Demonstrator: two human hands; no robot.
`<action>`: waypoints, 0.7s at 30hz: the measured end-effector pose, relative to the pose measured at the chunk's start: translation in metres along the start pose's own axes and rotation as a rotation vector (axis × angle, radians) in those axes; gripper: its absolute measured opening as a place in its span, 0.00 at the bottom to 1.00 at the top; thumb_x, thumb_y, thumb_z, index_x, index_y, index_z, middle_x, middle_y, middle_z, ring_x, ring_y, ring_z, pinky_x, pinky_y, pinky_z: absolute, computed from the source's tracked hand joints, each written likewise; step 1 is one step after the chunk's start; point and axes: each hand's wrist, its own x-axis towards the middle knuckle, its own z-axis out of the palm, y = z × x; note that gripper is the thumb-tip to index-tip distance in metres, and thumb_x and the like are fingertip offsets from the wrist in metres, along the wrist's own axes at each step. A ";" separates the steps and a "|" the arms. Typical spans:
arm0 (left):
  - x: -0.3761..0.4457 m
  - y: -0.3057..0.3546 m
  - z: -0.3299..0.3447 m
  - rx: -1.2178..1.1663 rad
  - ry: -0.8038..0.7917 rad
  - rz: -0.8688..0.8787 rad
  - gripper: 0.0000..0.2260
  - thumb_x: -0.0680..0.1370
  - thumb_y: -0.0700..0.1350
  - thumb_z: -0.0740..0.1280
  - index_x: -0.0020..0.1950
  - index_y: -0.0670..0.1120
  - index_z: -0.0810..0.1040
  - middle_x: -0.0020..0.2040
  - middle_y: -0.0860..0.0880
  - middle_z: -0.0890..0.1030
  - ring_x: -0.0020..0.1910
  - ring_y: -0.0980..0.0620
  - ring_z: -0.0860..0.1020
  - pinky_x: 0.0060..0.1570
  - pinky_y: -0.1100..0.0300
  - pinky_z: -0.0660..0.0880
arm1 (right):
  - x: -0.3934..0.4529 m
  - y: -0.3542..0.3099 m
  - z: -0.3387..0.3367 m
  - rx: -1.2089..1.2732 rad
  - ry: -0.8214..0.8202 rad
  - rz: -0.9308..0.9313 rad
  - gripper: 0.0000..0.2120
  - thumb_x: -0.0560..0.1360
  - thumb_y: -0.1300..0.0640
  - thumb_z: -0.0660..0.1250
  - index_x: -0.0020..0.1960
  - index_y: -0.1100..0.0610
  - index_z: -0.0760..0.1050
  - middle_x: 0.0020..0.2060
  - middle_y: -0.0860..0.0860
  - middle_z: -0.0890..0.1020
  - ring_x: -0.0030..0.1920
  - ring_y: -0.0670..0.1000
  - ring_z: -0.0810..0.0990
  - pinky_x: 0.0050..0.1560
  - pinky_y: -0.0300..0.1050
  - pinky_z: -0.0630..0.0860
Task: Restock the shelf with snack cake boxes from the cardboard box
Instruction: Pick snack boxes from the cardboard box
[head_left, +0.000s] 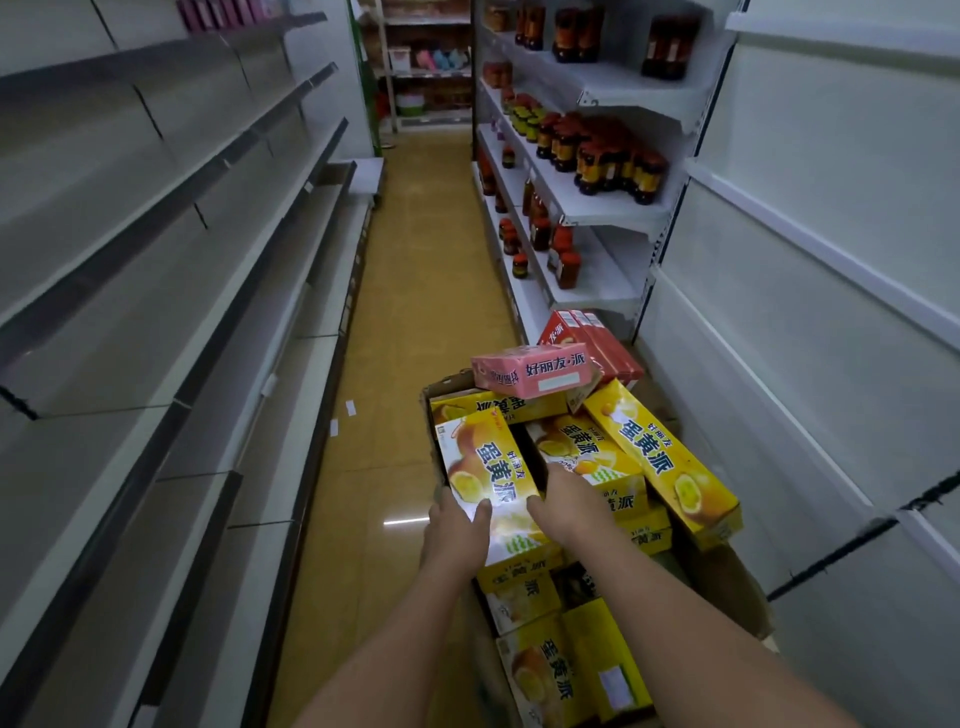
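Note:
An open cardboard box (727, 582) stands on the floor at lower centre, filled with several yellow snack cake boxes. My left hand (453, 530) grips the left edge of one yellow cake box (485, 467), thumb on its top face. My right hand (563, 501) grips the right edge of the same box. A pink snack box (535, 375) lies on top at the far end, and red boxes (597, 343) lean behind it. Another long yellow box (660, 462) lies tilted on the right of the pile.
White shelves (171, 291) line the left side of the aisle. On the right, shelves (587, 208) hold dark sauce bottles and jars; nearer white shelf boards (831, 260) carry nothing. The tan floor (415, 291) runs ahead with small paper scraps (350, 408).

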 end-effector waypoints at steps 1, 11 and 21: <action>0.007 0.001 0.000 -0.007 0.004 -0.002 0.30 0.81 0.55 0.57 0.79 0.44 0.51 0.77 0.43 0.58 0.74 0.43 0.62 0.68 0.51 0.64 | 0.004 -0.004 0.001 0.001 -0.006 0.008 0.21 0.79 0.52 0.60 0.69 0.59 0.64 0.59 0.55 0.78 0.56 0.57 0.78 0.49 0.47 0.74; 0.062 -0.022 0.011 -0.174 -0.041 -0.173 0.24 0.81 0.56 0.54 0.70 0.43 0.70 0.64 0.40 0.74 0.59 0.41 0.75 0.61 0.46 0.73 | 0.057 -0.029 0.030 0.149 -0.109 0.206 0.24 0.81 0.51 0.57 0.71 0.64 0.61 0.64 0.60 0.74 0.62 0.60 0.74 0.54 0.48 0.72; 0.055 -0.016 0.021 -0.224 0.082 -0.273 0.21 0.81 0.56 0.55 0.61 0.43 0.78 0.61 0.39 0.74 0.56 0.39 0.76 0.58 0.44 0.75 | 0.068 -0.015 0.038 0.430 -0.183 0.248 0.31 0.80 0.44 0.57 0.77 0.61 0.55 0.75 0.58 0.62 0.74 0.60 0.62 0.70 0.52 0.62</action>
